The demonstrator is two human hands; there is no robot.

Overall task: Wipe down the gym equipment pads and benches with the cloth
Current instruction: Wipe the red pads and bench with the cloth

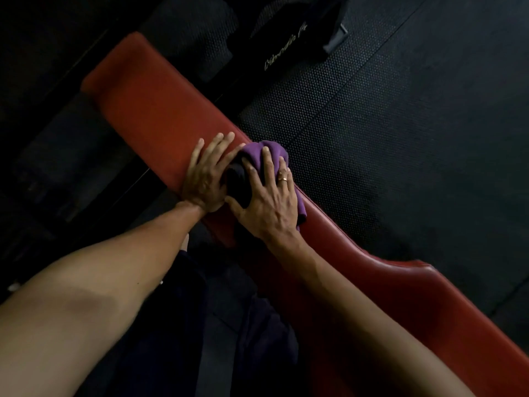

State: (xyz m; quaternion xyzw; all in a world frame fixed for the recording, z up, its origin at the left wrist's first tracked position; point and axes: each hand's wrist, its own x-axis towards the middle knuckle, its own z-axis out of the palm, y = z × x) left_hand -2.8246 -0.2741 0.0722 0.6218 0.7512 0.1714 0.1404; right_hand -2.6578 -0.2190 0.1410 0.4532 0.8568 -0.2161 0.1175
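Two bare forearms reach up from the bottom edge, the left forearm [100, 267] wide across the lower left and the right forearm [357, 296] coming in from the lower right, with dark clothing [171, 339] showing between them. Both end on a long red padded bench [148, 110] that runs diagonally under the hands, narrow and dull-looking beyond the fingertips toward the upper left, wider and glossier behind the right wrist toward the lower right. Past the far edge of the bench from the hands lies black textured rubber flooring [400, 138], and farther out beyond the fingertips stands a black machine frame [286, 50] with pale script lettering too small to read. The left hand [204, 179] lies flat on the bare pad with its fingers straight and together, holding nothing, its thumb side just beside the cloth. The right hand [269, 202] is spread palm-down over a bunched purple cloth [269, 149], fingers splayed and pressing it onto the pad rather than clenching it; the cloth sticks out ahead of the fingertips and along the little-finger side at the bench's far edge, and a darker fold shows between thumb and forefinger. A thin gold ring [283, 179] sits on the right hand's ring finger.
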